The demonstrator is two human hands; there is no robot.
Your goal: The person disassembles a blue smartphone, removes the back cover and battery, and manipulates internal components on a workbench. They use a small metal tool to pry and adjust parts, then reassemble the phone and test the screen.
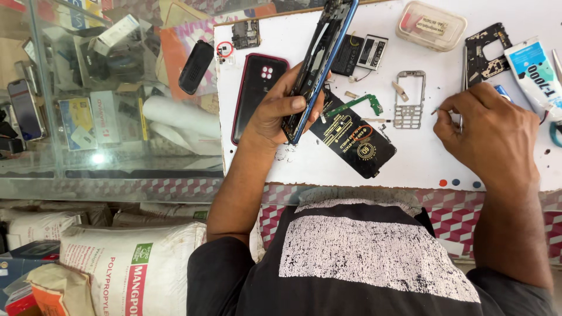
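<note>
Left hand (280,105) clamped round blue phone frame (319,64), tilted toward 1 o'clock; light, thin, probably bendy, grip edges. Right hand (489,126) pinching tiny tool (436,110), 3 o'clock.

1. A white counter (410,167) carries the work, its top scuffed and speckled with dark marks, with a few coloured dots along its near edge.
2. Left of the hands stands a glass display case (88,117), with boxes and handsets behind the panes and a bright glint of light low on the glass.
3. Below the hands, a patterned front (527,219) of red and white cubes runs under the counter.
4. At lower left, woven sacks (123,263) lie stacked on the floor.
</note>
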